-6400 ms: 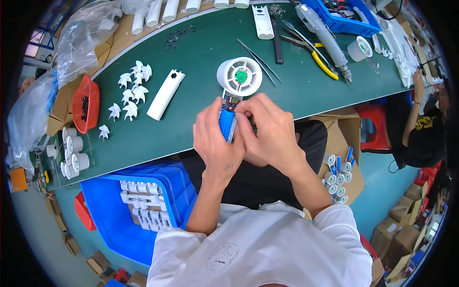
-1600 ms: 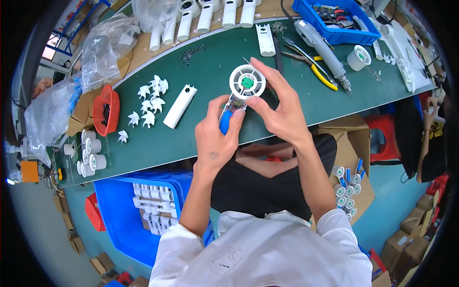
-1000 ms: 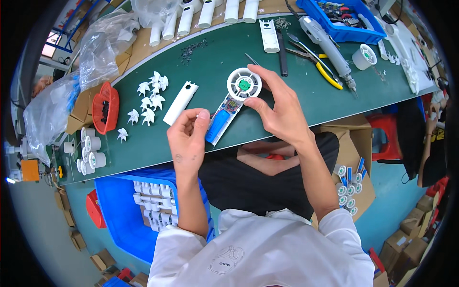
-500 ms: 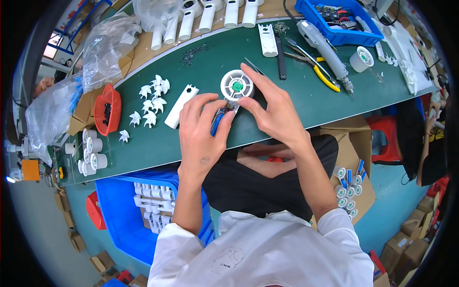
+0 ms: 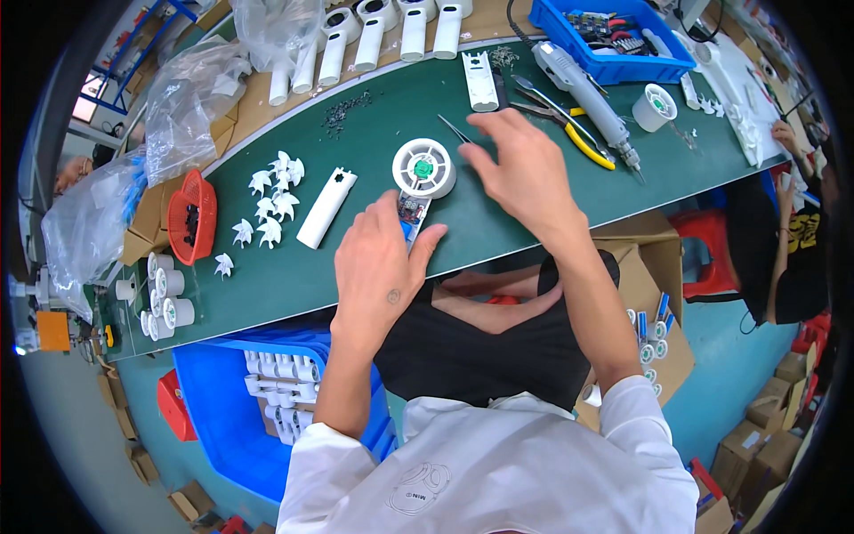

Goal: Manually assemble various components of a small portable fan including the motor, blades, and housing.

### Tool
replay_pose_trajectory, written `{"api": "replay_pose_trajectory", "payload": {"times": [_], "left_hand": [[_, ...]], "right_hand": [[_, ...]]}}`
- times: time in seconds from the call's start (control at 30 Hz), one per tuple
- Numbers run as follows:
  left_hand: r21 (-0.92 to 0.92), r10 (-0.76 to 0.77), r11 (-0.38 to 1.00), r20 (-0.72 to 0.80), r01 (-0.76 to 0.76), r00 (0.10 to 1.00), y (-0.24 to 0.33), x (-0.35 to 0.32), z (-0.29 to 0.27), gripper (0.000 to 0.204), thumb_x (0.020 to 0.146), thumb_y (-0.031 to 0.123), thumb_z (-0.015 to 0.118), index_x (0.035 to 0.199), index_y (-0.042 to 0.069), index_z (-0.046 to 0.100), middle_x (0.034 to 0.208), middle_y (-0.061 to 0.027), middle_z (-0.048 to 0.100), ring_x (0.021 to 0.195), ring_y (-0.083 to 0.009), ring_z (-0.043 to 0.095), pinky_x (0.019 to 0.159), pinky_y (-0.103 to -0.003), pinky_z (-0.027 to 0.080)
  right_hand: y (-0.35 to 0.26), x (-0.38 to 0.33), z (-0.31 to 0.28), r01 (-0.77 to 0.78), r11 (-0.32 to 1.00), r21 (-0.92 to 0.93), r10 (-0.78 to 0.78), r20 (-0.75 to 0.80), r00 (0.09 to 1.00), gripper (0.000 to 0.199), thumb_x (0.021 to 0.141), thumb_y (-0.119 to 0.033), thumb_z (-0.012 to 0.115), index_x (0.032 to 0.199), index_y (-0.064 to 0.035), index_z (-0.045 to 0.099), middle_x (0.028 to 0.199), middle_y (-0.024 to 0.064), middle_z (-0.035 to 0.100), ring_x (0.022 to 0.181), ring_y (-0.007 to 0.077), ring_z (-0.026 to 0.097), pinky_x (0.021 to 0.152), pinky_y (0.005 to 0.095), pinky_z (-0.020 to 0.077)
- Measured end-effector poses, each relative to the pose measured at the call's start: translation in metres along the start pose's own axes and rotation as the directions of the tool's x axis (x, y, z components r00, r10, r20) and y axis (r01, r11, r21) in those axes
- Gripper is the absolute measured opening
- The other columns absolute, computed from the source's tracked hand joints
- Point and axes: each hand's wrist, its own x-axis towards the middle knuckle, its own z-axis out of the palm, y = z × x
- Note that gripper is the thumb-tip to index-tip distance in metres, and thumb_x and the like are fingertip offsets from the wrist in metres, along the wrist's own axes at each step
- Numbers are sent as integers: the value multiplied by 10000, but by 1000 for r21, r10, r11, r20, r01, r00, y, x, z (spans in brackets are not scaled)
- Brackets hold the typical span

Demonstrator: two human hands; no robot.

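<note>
At the green bench (image 5: 378, 133), clamping left fingers (image 5: 388, 203) on a battery-fitted but still uncovered fan body (image 5: 424, 169); holding right fingers (image 5: 487, 126) apart beside tweezers (image 5: 452, 126).

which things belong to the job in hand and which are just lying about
Likely the job's:
fan unit, in the left hand
tweezers, near the right hand
white handle cover
white fan blades

Seemingly just lying about:
yellow-handled pliers
clear plastic bag
cardboard boxes

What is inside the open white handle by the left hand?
Inside the handle, a circuit board sits nearest the round white head, with part of a blue cylinder beyond it. The left hand covers the rest.
</note>
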Motion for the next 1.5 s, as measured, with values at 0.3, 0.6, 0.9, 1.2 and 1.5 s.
{"api": "replay_pose_trajectory", "payload": {"times": [0.3,0.6,0.9,1.2,1.5], "left_hand": [[-463,-323,828,68,317,944,-9,0,-2,385,867,188,738,1076,-36,504,813,-161,664,686,-303,674,639,-386,520],[-930,-336,114,294,349,895,1,0,14,281,999,267,558,1086,1,533,822,-65,615,629,-103,598,552,-235,489],[-949,-338,-84,315,304,887,-7,-7,18,297,1046,280,414,1102,7,516,882,-92,619,661,-122,616,552,-257,510],[-959,-327,-29,275,281,904,-7,-8,19,296,1050,280,406,1093,8,515,886,-81,631,648,-115,613,552,-249,513],[-960,-371,74,224,269,901,-1,-7,20,316,1055,275,402,1091,-8,539,860,-90,637,651,-102,598,589,-235,493]], "right_hand": [[-5,7,-26,-214,644,734,203,106,973,354,893,-49,662,1229,31,583,982,139,660,698,224,680,615,340,563],[-7,-77,-17,-222,-368,903,189,306,933,501,921,-23,627,1365,63,412,1050,235,642,944,240,716,808,289,622],[-30,-80,6,-351,-206,914,51,368,928,552,989,-156,534,1457,68,346,904,148,623,670,220,627,605,318,512],[-38,-56,1,-425,348,836,-98,484,870,292,1019,-169,477,1223,26,553,808,46,580,587,43,453,510,183,336],[-39,-51,11,-411,638,651,36,508,861,142,996,-94,541,1026,25,613,705,37,641,519,48,522,461,213,405]]}}
